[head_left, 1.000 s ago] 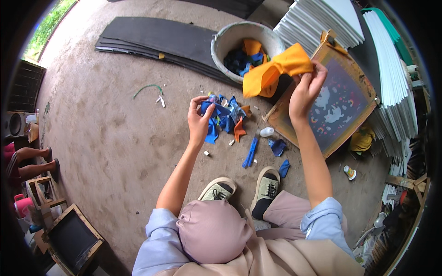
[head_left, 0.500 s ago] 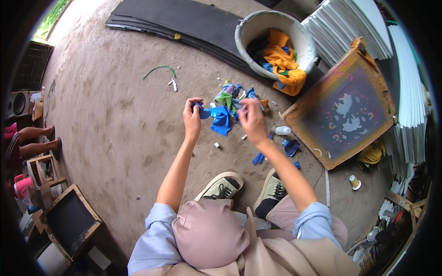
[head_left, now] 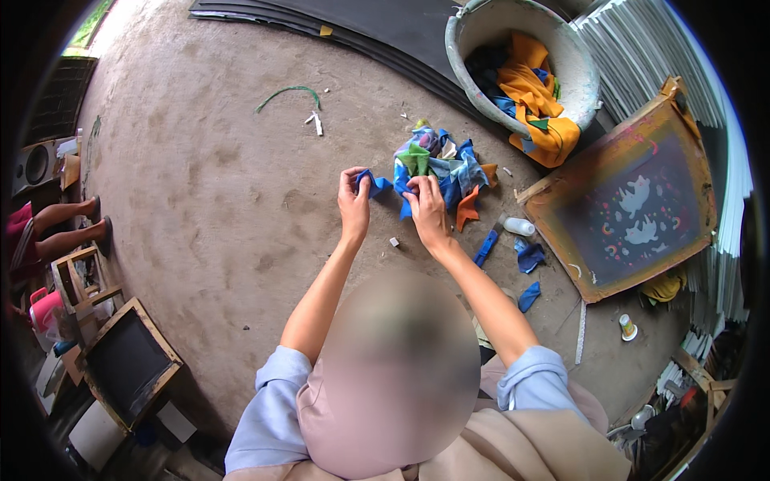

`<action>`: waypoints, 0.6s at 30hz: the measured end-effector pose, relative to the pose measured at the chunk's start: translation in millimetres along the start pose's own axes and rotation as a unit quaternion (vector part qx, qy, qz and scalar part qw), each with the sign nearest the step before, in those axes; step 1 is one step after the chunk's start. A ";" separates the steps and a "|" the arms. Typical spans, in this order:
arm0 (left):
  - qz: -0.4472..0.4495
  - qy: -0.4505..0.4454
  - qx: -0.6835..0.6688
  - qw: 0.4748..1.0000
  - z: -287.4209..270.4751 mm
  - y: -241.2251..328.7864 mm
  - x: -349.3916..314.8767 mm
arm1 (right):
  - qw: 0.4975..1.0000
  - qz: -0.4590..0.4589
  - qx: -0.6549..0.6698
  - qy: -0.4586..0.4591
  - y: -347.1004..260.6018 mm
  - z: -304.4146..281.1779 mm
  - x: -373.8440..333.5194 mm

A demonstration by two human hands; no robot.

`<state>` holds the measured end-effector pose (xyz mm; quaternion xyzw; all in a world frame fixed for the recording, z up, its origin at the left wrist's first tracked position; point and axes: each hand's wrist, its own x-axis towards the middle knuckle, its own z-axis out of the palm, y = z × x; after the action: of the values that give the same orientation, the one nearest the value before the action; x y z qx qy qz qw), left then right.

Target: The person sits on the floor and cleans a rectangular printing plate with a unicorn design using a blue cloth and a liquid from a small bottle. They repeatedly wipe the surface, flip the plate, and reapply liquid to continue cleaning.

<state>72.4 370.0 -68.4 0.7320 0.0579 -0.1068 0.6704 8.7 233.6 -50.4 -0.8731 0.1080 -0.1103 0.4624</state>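
Blue cloth (head_left: pixel 377 185) is pinched in my left hand (head_left: pixel 354 207), its end sticking out between thumb and fingers. My right hand (head_left: pixel 429 212) is closed on blue cloth at the near side of the rag pile; whether both hands hold one piece I cannot tell. The heap of cloth scraps (head_left: pixel 457 172), in blue, green, purple and orange, lies on the floor just beyond the hands. Close to my right wrist lies an orange scrap (head_left: pixel 468 210). A blue-handled tool, perhaps a cutter (head_left: pixel 486 247), rests right of my right forearm.
A grey bucket (head_left: pixel 460 68) with orange and dark cloth stands at the far right. Near it, a framed printing screen (head_left: pixel 622 200) leans against stacked white sheets (head_left: pixel 642 60). A small clear bottle (head_left: pixel 519 226) and blue scraps (head_left: pixel 530 256) lie on the floor. Black sheets (head_left: pixel 385 36) lie beyond.
My right hand has come nearer the left and now grips blue cloth. The orange scrap shows beside the pile. The whole view has shifted a little.
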 end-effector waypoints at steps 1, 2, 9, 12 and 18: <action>0.008 -0.002 -0.005 1.000 3.8 1.1 -0.7 | 1.000 0.009 0.007 0.001 -8.5 -11.7 0.3; 0.018 -0.002 -0.006 1.000 5.6 2.6 -0.3 | 1.000 0.017 0.017 0.004 -15.3 -20.5 0.0; 0.046 -0.006 -0.073 0.996 18.3 38.0 -9.7 | 0.989 -0.036 -0.061 0.128 -64.9 -102.9 17.4; 0.056 0.011 -0.121 0.991 24.1 65.4 -16.1 | 0.960 0.058 0.116 0.249 -90.3 -151.1 37.0; 0.094 -0.111 -0.226 0.963 77.6 136.4 -54.2 | 0.954 -0.006 -0.116 0.277 -83.9 -270.0 95.3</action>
<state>44.8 283.1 70.4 0.5468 -0.0632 -0.1081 0.8278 27.8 40.4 176.1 -0.8565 0.2391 -0.3370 0.3093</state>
